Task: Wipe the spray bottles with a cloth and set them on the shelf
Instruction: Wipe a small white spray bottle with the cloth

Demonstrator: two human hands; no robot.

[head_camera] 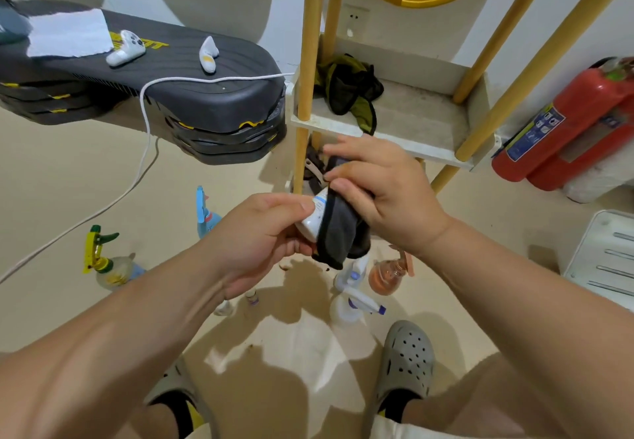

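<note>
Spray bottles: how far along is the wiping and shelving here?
Done: nothing visible; the shelf tier holds only a green fabric bundle, no bottle. In hand: the left hand grips a white bottle while the right hand wraps the dark cloth around it. Left: a yellow-green bottle, a blue bottle, an orange bottle and a clear bottle sit on the floor.

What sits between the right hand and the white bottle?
The dark grey cloth, wrapped over the white bottle under the right hand; head view.
</note>
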